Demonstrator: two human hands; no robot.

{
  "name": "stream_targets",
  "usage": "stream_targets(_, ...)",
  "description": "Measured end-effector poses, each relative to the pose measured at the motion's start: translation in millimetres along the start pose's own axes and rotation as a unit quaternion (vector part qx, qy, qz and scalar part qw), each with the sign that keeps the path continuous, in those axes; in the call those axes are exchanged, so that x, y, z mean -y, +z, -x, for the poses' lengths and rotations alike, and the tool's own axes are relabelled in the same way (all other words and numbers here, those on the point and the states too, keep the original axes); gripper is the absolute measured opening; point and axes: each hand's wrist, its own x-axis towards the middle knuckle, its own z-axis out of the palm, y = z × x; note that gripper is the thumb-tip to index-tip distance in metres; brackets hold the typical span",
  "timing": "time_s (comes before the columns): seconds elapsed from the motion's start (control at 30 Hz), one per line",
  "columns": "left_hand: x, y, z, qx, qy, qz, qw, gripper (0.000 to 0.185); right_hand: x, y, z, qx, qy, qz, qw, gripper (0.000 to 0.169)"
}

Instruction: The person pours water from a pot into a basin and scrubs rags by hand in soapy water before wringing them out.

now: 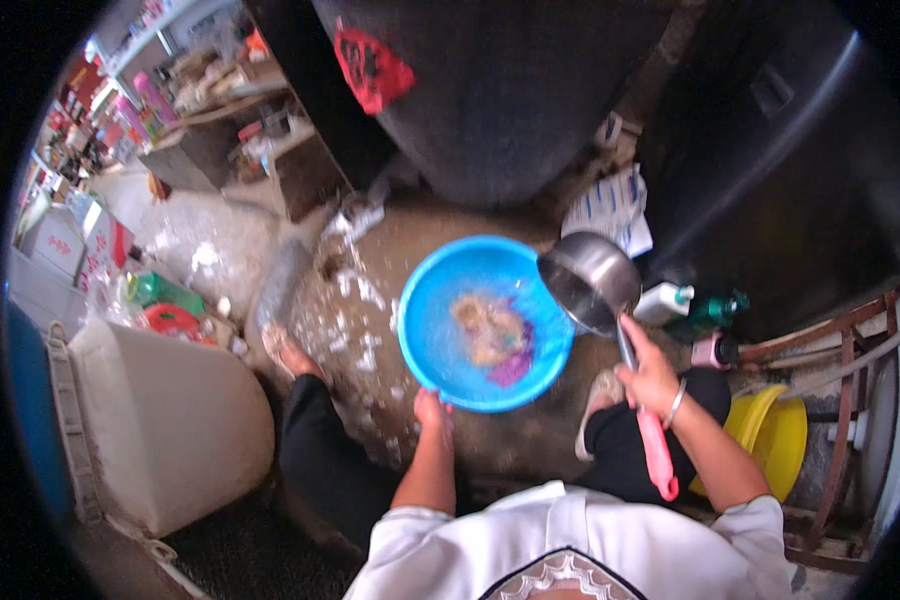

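In front of me a round blue plastic basin (418, 330) stands on the wet floor. Cloudy water fills part of it, and a beige and purple cloth (495, 330) lies soaking in there. My left hand (432, 409) grips the near-left part of the basin's rim. A metal saucepan (600, 274) is tilted over the basin's right edge, its mouth facing the basin. My right hand (651, 375) holds the pan by its handle, whose pink end (656, 457) sticks out below the palm. Whether water is leaving the pan cannot be made out.
Large dark containers (495, 112) rise beyond the basin. A white pump bottle (664, 301) and a green bottle (709, 311) stand at the right, above a yellow bucket (769, 435). A beige plastic container (172, 420) is at the left. Foam patches (360, 292) lie on the floor.
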Motion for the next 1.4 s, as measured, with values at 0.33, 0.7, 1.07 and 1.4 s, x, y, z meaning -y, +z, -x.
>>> stream_targets(0.33, -5.7, -0.4, -11.3, -0.04, -0.04, -0.033, 0.998, 0.023, 21.4, -22.4, 62.2, -0.1, -0.249, 0.14, 0.953, 0.071)
stream_targets(0.7, -2.5, 6.8, -21.9, -0.023, -0.04, -0.039, 0.998, 0.014, -83.4, -107.6, 254.4, -0.494, -0.141, 0.118, 0.85, 0.07)
stream_targets(1.07, 1.1, 5.2, 2.4, 0.026, -0.013, -0.148, 0.989, 0.016, -273.0, -161.0, 271.6, -0.368, 0.179, -0.262, 0.874, 0.065)
stream_targets(1.4, 34.0, 10.6, 60.4, -0.014, -0.063, -0.315, 0.947, 0.013, -81.0, -182.4, 152.7, -0.143, 0.008, 0.35, 0.926, 0.043)
